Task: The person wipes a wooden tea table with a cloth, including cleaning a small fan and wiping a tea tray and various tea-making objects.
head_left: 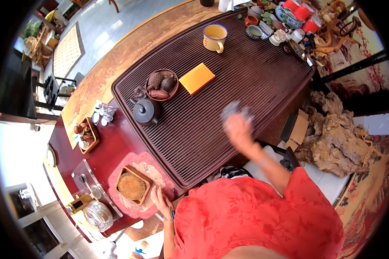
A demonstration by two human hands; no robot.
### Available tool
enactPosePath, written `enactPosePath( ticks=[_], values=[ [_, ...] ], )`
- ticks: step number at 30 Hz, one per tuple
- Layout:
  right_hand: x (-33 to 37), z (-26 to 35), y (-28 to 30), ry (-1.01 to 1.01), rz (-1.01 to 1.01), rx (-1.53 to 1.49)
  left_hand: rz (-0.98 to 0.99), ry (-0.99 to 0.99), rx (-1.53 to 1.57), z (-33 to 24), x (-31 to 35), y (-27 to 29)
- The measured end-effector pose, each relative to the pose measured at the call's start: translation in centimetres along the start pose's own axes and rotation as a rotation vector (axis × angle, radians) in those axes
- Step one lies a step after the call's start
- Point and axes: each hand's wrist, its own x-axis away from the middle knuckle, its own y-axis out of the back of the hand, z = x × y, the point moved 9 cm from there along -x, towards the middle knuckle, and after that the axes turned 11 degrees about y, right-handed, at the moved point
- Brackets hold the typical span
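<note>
My right hand (239,131) is over the near right part of a dark brown ribbed tea tray (194,142), closed on a crumpled grey cloth (236,110). Motion smears both the hand and the cloth. At the table's near edge lies my left hand (161,202), its fingers stretched out and holding nothing. Beside those fingers, a square wooden dish (149,181) with a round, bristly brown thing (131,186) in it stands on a pink scalloped mat (117,172).
On the tray stand a black teapot (146,112), a bowl of dark carved pieces (162,85), a yellow-orange box (197,79) and a yellow mug (214,38). Small pots and red cans (303,12) crowd its far right. A gnarled wood root (337,138) stands at right.
</note>
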Motion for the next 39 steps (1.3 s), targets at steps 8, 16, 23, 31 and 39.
enactPosePath(
  ticks=[8,16,23,31,39],
  values=[
    [2.6,-18.2,-0.3,-0.304,-0.023,-0.04,-0.03,0.077,-0.214,0.6,-0.5,-4.4],
    [-1.0,5.2,-0.3,0.002,-0.006,-0.287,-0.019,0.084,-0.28,1.0,-0.2,-4.2],
    [-1.8,10.0,2.7,0.477,0.009,-0.388,0.013,0.039,-0.249,2.0,0.2,-3.8],
    [1.6,4.7,-0.7,-0.1,0.062,-0.052,0.165,-0.173,-0.237,0.7,-1.4,-3.0],
    [1.0,16.7,-0.4,0.433,0.178,-0.411,0.104,-0.162,-0.239,1.7,-1.1,-2.5]
  ],
)
